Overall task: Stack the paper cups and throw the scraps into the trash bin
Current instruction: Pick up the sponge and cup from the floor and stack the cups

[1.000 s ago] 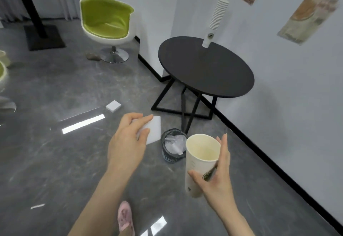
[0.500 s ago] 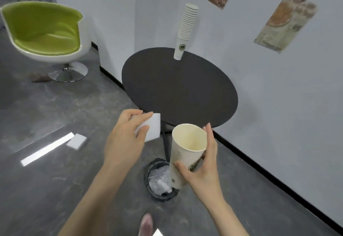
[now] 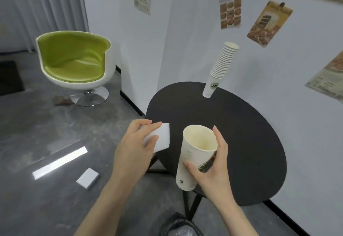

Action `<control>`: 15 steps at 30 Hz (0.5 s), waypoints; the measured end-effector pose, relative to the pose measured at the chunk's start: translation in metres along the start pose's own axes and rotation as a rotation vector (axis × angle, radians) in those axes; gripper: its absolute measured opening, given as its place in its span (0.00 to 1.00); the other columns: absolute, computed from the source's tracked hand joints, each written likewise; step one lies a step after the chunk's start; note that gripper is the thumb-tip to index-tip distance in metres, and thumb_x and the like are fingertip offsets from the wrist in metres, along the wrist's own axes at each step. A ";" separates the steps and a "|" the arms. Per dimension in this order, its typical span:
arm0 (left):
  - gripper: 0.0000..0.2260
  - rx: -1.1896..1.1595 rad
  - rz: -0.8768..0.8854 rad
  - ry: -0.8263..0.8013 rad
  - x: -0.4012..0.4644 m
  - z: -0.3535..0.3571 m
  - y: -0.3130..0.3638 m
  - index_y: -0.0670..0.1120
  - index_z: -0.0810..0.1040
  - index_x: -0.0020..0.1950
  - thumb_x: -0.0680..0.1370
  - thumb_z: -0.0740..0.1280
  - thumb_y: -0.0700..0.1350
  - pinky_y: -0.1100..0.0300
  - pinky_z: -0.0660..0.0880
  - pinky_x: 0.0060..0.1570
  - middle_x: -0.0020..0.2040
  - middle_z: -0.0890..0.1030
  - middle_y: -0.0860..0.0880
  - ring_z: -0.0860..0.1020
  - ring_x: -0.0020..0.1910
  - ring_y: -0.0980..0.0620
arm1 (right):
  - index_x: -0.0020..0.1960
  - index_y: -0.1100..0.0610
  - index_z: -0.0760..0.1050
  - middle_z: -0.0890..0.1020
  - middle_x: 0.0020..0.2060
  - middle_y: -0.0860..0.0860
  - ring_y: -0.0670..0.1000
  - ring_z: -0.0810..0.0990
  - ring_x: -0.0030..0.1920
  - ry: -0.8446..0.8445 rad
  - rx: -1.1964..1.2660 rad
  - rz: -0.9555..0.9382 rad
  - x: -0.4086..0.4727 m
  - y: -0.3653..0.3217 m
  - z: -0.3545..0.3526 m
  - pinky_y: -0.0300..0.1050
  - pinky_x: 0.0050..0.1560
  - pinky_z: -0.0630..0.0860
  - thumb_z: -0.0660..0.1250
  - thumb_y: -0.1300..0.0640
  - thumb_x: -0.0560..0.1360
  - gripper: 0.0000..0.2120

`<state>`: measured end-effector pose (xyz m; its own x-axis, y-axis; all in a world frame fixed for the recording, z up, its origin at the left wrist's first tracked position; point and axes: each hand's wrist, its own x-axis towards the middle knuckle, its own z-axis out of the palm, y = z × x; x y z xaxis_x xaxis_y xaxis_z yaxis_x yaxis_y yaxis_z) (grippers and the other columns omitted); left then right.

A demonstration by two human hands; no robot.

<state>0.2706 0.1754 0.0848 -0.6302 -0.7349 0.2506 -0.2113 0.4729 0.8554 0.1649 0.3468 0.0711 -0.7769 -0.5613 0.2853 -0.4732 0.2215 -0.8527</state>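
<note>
Head view, item list. Right grip (image 3: 209, 169): fingers and thumb curled round a paper cup (image 3: 194, 154), held clear above the near-left edge of the round black counter (image 3: 241, 143). Cup's long axis near upright, mouth up and tipped a little toward me, base down; I judge it kept so for nesting into the others. Left grip (image 3: 133, 148): thumb and fingers pinched on a flat white scrap (image 3: 161, 136), hanging just off the counter's left edge, apart from the cup. Trash bin (image 3: 181, 224): on the floor below and nearer me, partly cut by the frame; the scrap is likely bound there. Cup stack (image 3: 220, 67): at the counter's far edge, tall, leaning right, mouths up. Second white scrap (image 3: 87, 177): flat on the floor, left. Green chair (image 3: 74, 59): far left.
</note>
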 end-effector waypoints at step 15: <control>0.14 -0.105 0.274 -0.288 0.305 0.015 0.003 0.60 0.79 0.56 0.77 0.65 0.41 0.71 0.67 0.46 0.54 0.69 0.68 0.69 0.52 0.73 | 0.74 0.36 0.50 0.60 0.73 0.40 0.47 0.66 0.70 0.432 -0.037 0.074 0.304 -0.025 0.006 0.54 0.69 0.69 0.78 0.61 0.65 0.51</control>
<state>0.0667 -0.0401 0.1566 -0.8393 -0.4152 0.3509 0.0614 0.5690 0.8201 -0.0573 0.1657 0.1763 -0.9079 -0.1597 0.3875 -0.4181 0.2814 -0.8637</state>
